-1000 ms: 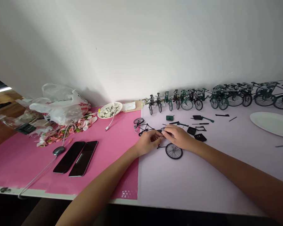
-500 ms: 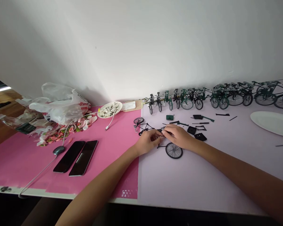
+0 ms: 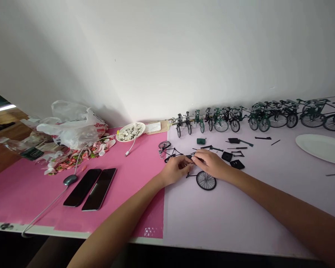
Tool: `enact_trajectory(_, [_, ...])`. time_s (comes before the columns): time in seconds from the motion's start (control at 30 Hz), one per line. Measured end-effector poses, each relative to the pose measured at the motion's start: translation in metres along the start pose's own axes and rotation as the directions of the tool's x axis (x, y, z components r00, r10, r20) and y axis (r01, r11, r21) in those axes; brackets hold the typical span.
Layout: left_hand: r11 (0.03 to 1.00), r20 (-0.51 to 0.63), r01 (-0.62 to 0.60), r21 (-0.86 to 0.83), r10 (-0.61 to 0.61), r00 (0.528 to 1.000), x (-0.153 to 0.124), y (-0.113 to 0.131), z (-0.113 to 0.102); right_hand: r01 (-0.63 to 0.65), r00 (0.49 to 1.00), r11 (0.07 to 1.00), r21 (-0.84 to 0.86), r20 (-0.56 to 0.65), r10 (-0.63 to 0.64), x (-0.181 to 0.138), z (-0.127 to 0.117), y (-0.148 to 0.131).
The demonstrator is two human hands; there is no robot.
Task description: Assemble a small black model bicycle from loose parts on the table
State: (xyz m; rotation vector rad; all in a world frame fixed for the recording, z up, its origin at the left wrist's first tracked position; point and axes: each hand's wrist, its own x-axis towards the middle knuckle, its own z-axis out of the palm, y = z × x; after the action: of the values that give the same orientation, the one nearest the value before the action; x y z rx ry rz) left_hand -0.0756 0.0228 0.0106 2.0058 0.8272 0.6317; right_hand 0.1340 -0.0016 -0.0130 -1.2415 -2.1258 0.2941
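Note:
My left hand (image 3: 175, 169) and my right hand (image 3: 210, 162) meet over the table with fingers closed in a pinch. Between their fingertips is a small part, too covered to name. Just behind my left hand lies a black model bicycle frame (image 3: 173, 151) with a wheel (image 3: 164, 144) at its far end. Below my hands, a black spoked wheel (image 3: 206, 181) lies flat, with a thin black bar (image 3: 191, 175) reaching from it under my left fingers. Beyond my right hand are dark loose parts, among them a black square tray-like piece (image 3: 237, 164) and a green box-shaped piece (image 3: 201, 141).
Several finished model bicycles (image 3: 221, 125) stand along the wall. A white plate (image 3: 321, 147) lies at right. On the pink left side are two phones (image 3: 99, 190), a cable with a dark puck (image 3: 70, 180), a plate of small pale parts (image 3: 118, 139) and a plastic bag (image 3: 75, 130).
My hands stay together in nearly the same place, with slight finger movement. The whole view has shifted a little; the parts on the table lie as before.

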Motion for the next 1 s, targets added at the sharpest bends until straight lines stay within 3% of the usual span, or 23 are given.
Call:
enact_trajectory(0.5, [0.95,0.064,0.108,-0.293,-0.093,0.994,0.004,-0.012,-0.001,0.01,1.0,1.0,0.005,-0.018,-0.01,0.0,0.003,0.002])
enact_trajectory(1.0, [0.934,0.066,0.113,-0.338,-0.096,0.993,0.006,-0.013,-0.006,0.008,1.0,1.0,0.018,-0.029,-0.007,-0.001,0.007,0.004])
